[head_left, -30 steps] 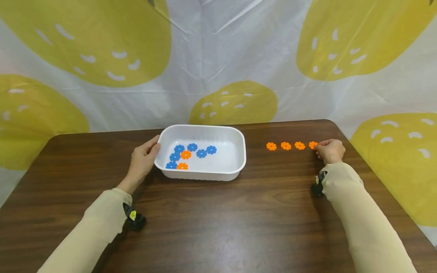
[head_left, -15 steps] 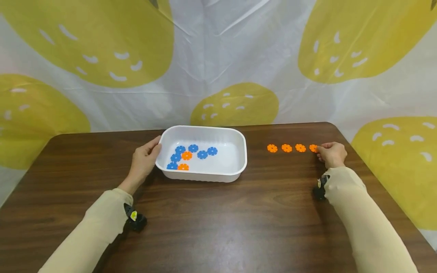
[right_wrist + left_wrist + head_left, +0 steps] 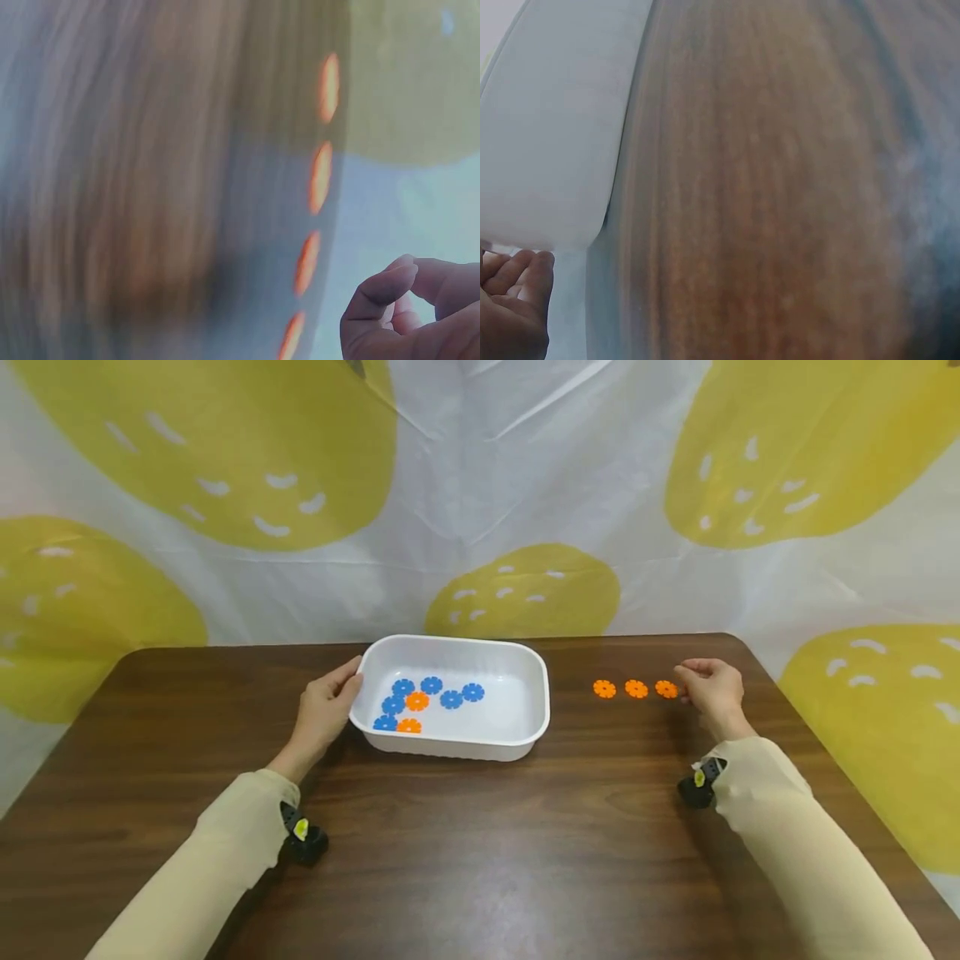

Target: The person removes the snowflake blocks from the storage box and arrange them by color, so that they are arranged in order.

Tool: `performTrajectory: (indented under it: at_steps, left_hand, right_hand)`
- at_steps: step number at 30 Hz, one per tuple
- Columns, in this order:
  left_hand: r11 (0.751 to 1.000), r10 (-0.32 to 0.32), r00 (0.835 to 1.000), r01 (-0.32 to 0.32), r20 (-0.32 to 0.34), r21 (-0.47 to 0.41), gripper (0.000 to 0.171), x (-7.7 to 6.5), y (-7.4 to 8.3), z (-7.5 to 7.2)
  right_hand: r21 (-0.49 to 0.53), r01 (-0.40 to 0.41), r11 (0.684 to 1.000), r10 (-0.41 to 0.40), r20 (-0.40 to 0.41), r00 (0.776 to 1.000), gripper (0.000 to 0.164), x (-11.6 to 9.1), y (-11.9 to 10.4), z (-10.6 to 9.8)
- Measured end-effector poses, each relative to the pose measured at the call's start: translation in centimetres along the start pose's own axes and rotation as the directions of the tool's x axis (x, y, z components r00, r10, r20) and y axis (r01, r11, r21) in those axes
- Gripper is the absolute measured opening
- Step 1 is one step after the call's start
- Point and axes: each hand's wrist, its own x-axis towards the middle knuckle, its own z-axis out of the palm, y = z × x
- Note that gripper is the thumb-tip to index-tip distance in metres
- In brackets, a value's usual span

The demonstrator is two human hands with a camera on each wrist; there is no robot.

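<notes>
My left hand (image 3: 318, 714) grips the left end of a white plastic basin (image 3: 540, 727), thumb over the rim; in the left wrist view its fingers (image 3: 536, 281) meet the basin's end wall. Several blue interlocking discs (image 3: 452, 699) and two orange ones (image 3: 417, 701) lie inside. Right of the basin, orange notched discs form a row, including a middle disc (image 3: 636, 688). My right hand (image 3: 712, 689) hovers at the row's right end and hides the last disc (image 3: 291, 336), visible in the right wrist view. Its thumb and index tips come together with nothing visible between them.
The brown wooden table (image 3: 480, 852) extends to a rounded right corner beyond the row. A white curtain (image 3: 525, 468) with yellow fruit shapes hangs along its back edge. Each wrist wears a small black camera (image 3: 303, 842).
My right hand has let go of the last orange disc and risen, shifting slightly left over it. My left hand stays on the basin. The head view has shifted a little.
</notes>
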Motion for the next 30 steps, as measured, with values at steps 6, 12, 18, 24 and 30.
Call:
performTrajectory:
  at_steps: [6, 12, 18, 24, 30]
  left_hand:
    - [1.0, 0.006, 1.0, -0.006, 0.003, -0.014, 0.04, 0.1, 0.2, 0.3]
    - [1.0, 0.017, 1.0, -0.017, -0.006, -0.021, 0.04, 0.2, 0.1, 0.5]
    - [1.0, 0.009, 1.0, -0.009, -0.006, -0.022, 0.04, 0.1, 0.1, 0.5]
    - [0.999, 0.015, 1.0, -0.016, -0.007, -0.029, 0.04, 0.1, 0.0, 0.5]
    - [1.0, 0.01, 1.0, -0.01, -0.006, -0.028, 0.039, 0.1, 0.0, 0.4]
  right_hand:
    - [0.125, 0.093, 0.988, -0.101, 0.059, 0.993, 0.033, -1.3, -2.5, 2.4]
    - [0.195, 0.147, 0.97, -0.179, 0.163, 0.97, 0.035, -3.0, -5.0, 4.8]
    - [0.281, 0.174, 0.944, -0.243, 0.233, 0.942, 0.033, -4.9, -7.4, 7.7]
    - [0.307, 0.191, 0.932, -0.286, 0.302, 0.91, 0.027, -6.6, -9.3, 10.9]
    - [0.26, 0.214, 0.942, -0.307, 0.4, 0.864, 0.022, -8.2, -10.9, 14.4]
